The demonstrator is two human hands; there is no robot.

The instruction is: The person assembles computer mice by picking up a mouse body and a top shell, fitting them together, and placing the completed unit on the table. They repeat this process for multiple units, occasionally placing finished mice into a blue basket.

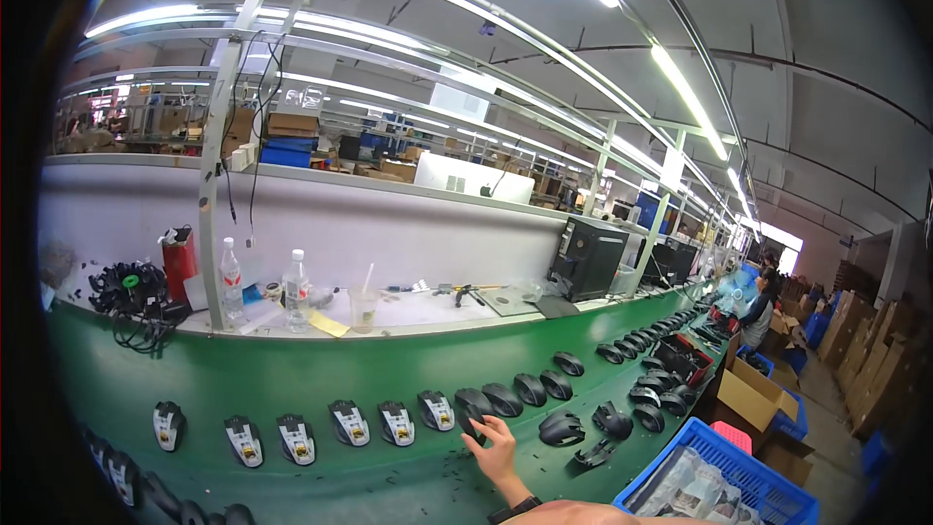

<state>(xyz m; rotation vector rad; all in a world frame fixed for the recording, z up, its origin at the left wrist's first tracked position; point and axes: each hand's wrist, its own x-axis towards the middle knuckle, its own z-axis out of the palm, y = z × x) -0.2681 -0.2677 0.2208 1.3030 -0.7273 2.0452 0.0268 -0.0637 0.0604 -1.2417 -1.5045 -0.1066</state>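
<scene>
My right hand reaches up from the lower edge, with a dark band at the wrist. Its fingers are apart, their tips at the near end of a black computer mouse; whether they touch it I cannot tell. Left of that mouse runs a row of mice without top covers, grey and white inside, such as the closest one. More black mice continue to the right. Near my hand lie a black mouse shell and loose shell pieces. My left hand is not in view.
The green conveyor belt carries small black scraps. A blue crate with bagged items stands at the lower right. Behind the belt, a shelf holds bottles, a cup, a cable bundle and a black computer case. Another person is farther along.
</scene>
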